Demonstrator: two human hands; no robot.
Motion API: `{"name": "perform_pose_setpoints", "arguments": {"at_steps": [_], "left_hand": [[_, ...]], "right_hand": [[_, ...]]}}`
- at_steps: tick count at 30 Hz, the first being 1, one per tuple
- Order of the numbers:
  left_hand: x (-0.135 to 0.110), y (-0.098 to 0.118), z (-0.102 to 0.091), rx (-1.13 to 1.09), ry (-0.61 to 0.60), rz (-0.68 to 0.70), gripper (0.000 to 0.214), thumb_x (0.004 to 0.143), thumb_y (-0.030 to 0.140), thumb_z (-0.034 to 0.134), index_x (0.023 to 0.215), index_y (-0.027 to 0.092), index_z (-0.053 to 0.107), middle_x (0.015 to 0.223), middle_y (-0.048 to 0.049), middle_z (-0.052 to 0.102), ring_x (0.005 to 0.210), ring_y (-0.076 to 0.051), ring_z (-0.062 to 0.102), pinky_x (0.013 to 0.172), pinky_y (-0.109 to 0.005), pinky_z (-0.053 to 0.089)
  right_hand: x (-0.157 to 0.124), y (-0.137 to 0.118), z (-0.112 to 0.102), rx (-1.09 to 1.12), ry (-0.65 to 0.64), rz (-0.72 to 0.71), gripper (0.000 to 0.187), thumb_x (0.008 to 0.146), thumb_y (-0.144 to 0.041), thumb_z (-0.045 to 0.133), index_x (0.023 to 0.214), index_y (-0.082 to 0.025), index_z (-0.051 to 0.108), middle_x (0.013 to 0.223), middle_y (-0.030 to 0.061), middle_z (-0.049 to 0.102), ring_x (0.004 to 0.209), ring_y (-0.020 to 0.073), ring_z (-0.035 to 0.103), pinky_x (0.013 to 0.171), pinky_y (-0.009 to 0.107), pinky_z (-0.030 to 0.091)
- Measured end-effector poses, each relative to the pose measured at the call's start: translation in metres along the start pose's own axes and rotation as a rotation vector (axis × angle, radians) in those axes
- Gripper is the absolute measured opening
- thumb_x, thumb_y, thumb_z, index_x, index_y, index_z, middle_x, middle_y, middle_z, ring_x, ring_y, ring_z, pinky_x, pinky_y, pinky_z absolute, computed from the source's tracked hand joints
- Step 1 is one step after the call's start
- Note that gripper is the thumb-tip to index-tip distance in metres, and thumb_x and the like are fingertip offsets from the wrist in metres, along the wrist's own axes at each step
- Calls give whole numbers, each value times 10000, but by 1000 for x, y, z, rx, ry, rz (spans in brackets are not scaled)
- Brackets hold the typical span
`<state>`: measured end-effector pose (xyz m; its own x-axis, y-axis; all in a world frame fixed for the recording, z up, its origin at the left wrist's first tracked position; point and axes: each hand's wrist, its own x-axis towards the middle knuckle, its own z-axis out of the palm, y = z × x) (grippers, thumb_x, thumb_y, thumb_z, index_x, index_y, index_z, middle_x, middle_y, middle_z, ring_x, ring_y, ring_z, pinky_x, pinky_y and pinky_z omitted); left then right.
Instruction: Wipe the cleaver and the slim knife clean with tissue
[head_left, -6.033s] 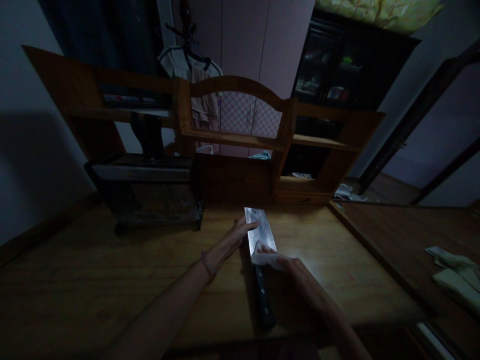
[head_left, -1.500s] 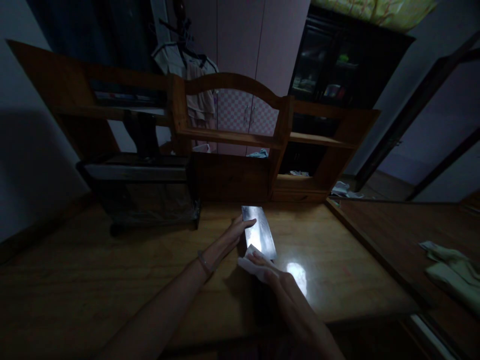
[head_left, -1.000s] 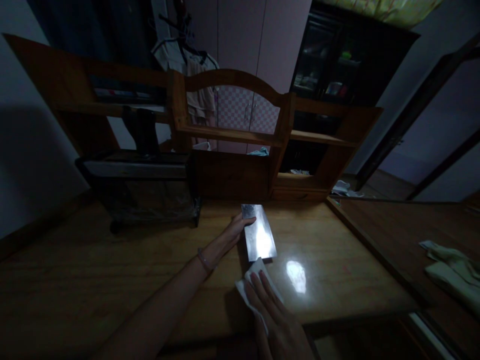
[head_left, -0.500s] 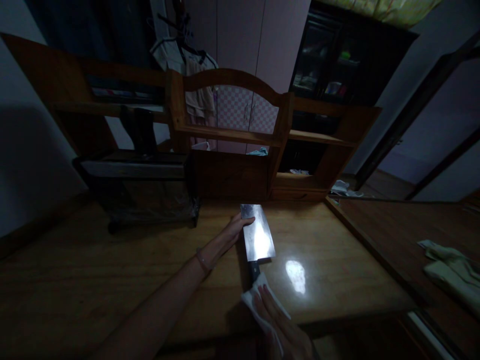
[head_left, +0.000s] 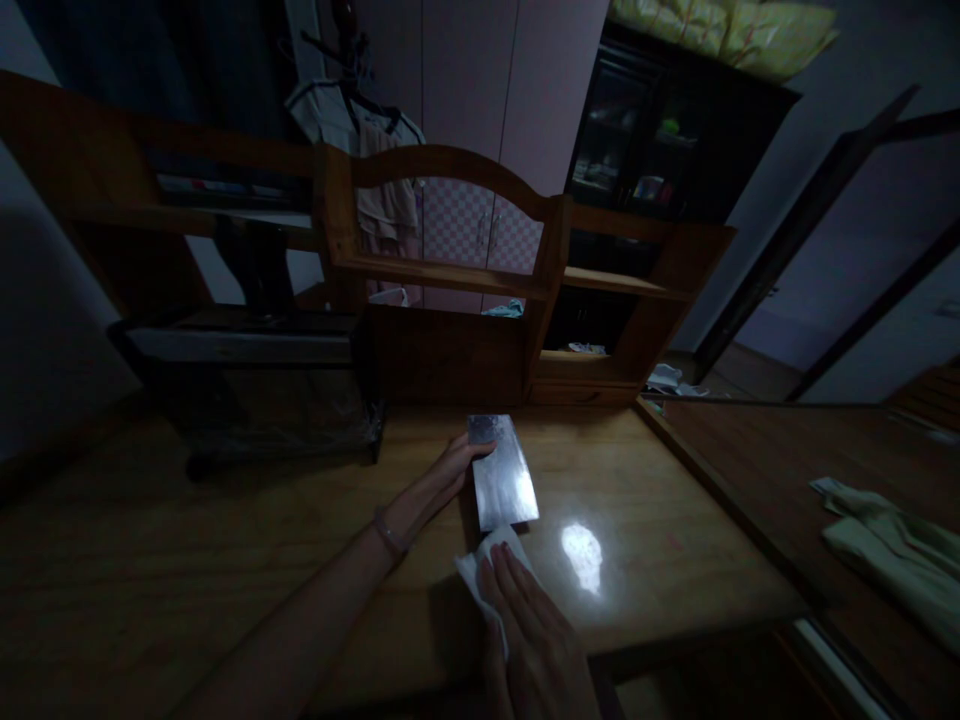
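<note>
A cleaver lies flat on the wooden desk (head_left: 660, 500), its broad steel blade (head_left: 501, 475) pointing away from me. My left hand (head_left: 450, 470) rests against the blade's far left edge, thumb on the steel, steadying it. My right hand (head_left: 521, 625) lies flat, fingers stretched out, pressing a white tissue (head_left: 480, 565) down over the knife's handle just below the blade. The handle is hidden under the tissue and hand.
A wooden shelf unit (head_left: 450, 280) stands at the desk's back, with a dark glass-fronted box (head_left: 255, 390) at its left. A second darker table (head_left: 787, 470) on the right carries folded pale green cloth (head_left: 885, 545). A lamp glare spot (head_left: 583, 552) shines on the desk.
My right hand with the tissue slid from the blade's base down onto the handle, then back up a little, so the handle is covered again. The left hand stayed on the blade.
</note>
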<state>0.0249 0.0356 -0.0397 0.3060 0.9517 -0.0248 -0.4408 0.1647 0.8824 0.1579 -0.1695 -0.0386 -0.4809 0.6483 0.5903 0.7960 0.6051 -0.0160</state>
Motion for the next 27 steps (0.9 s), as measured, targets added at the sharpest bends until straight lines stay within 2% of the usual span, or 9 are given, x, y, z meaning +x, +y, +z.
{"name": "perform_pose_setpoints", "arguments": {"at_steps": [5,10,13,16,21,27], "left_hand": [[-8,10,6,34,10,-26,273,622,203,747,886,157,692,994,-85,700,921,-231,625,855,-333,448],[-7,10,8,8,34,-29,281,608,192,745,880,155,684,952,-71,698,864,-218,625,824,-330,454],[-4,7,5,10,-1,-15,335,617,209,751,939,147,681,988,-85,692,865,-216,625,832,-338,451],[-4,6,4,7,-28,2,358,623,216,750,968,148,681,1009,-89,689,873,-215,625,845,-345,449],[-9,10,7,43,17,-17,288,631,195,736,913,161,690,980,-72,697,904,-220,614,835,-324,448],[-3,4,4,26,6,-10,337,635,191,725,963,144,666,968,-73,688,818,-194,611,804,-327,457]], "right_hand": [[-19,11,6,-92,5,-139,587,852,-123,487,1419,-28,371,1299,181,562,1216,291,519,912,337,561],[-33,24,4,-37,-59,-257,566,927,-194,443,1467,-95,303,1272,123,587,1149,238,579,909,248,542],[-36,22,1,72,-33,-197,565,953,-187,381,1494,-141,228,1282,101,583,1174,215,558,937,247,518],[-36,17,-1,114,-36,-101,593,933,-127,370,1500,-142,195,1318,109,551,1195,203,539,939,231,509],[-29,12,5,131,-23,-56,637,894,-85,422,1495,-150,219,1363,94,519,1212,216,530,950,245,511],[-5,7,7,161,-73,8,648,866,-59,432,1484,-120,246,1469,127,362,1342,261,342,1004,348,481]]}}
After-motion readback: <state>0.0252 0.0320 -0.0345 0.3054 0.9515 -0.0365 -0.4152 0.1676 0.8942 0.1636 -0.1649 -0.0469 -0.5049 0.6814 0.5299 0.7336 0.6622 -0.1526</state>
